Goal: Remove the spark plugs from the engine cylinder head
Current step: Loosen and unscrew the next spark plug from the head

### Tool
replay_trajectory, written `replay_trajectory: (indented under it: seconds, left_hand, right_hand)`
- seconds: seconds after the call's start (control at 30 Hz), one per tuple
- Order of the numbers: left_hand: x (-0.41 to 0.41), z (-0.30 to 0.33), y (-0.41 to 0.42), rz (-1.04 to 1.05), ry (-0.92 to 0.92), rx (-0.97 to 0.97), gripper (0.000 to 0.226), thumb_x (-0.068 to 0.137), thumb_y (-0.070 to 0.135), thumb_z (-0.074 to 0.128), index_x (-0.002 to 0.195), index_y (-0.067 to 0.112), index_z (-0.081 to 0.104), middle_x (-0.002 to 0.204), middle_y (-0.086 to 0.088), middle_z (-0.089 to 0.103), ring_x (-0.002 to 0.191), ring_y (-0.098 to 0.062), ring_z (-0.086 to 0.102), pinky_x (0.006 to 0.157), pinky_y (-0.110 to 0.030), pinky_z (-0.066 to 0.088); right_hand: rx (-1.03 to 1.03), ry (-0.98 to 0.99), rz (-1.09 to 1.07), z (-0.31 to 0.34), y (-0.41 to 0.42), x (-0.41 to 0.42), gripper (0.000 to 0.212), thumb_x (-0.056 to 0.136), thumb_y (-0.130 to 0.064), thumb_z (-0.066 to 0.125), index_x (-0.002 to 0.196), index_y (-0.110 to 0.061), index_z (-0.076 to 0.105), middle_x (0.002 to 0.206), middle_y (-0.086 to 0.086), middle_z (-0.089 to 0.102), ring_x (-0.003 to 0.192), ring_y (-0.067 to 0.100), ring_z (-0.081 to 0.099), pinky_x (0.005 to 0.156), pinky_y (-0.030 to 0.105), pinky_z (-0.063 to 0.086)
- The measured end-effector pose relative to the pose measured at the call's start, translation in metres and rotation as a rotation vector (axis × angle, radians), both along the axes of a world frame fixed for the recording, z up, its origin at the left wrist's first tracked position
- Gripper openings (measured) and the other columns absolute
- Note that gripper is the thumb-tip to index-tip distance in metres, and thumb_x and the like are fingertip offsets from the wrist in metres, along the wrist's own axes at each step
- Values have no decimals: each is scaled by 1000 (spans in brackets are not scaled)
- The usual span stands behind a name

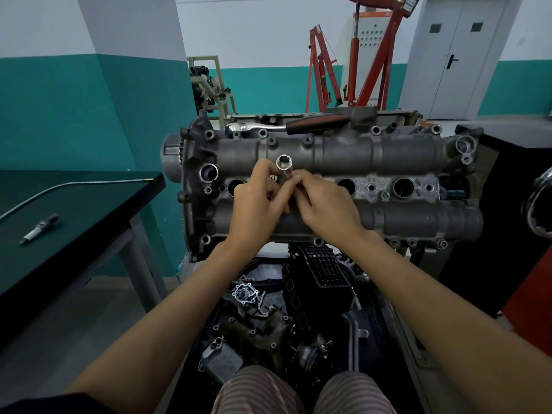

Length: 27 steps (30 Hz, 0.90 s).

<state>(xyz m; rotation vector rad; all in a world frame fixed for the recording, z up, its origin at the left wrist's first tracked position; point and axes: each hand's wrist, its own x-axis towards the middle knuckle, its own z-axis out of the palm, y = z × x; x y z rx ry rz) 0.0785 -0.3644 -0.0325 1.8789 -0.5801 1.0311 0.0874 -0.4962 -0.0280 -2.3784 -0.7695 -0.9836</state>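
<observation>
Left hand: fingers curled round the lower part of the socket, gripping it from the left.
Right hand: fingertips pinch the socket's shaft from the right, touching the left hand's fingers.
Socket: a shiny metal tube, standing nearly upright with its open end up, above the second plug well from the left; whether a plug sits inside it cannot be told.
Cylinder head: grey casting lying across the view, just beyond the hands; three dark round plug wells show in its middle row, one left of the hands and two right of them.
Ratchet: chrome head and red-black handle, lying along the far edge of the head, apart from the hands.
Spark plug: lies loose on the dark table at the left, well apart from the head.
Rod: thin bent metal piece on the same table, beyond the plug.
Parts: a dark heap of engine pieces below the head, between the forearms.
Hoist: red frame by the far wall.
</observation>
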Motion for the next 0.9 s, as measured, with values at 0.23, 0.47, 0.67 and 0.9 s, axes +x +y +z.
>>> replay_trajectory:
  seconds: [0.23,0.47,0.67,0.9]
  left_hand:
    - [-2,-1,-1,-32,24,-31,23,85,24,69,87,10,49,54,-2,59,46,-12,56,45,-29,45]
    - [0,-3,4,8,-45,102,17,92,19,56,98,3,57,54,9,58,46,-1,53,47,-17,43]
    - [1,-2,-2,-21,52,-67,28,83,25,70,79,8,48,51,-3,56,45,-16,54,45,-34,45]
    - [-2,-4,3,-10,-26,131,20,91,21,56,104,6,56,59,-2,63,52,-13,59,52,-37,47]
  right_hand:
    - [109,120,-25,2,-1,2,12,87,-23,58,86,-18,47,62,-10,48,62,18,52,54,27,26]
    - [-13,-5,12,1,0,-2,23,94,-16,48,113,-9,58,86,7,67,77,26,62,57,28,30]
    - [86,100,-22,3,0,-1,23,86,-25,57,107,-16,55,76,-5,57,76,18,58,58,29,31]
    - [12,-25,-14,0,0,-2,17,90,-12,50,104,-7,57,78,7,64,69,28,59,54,27,28]
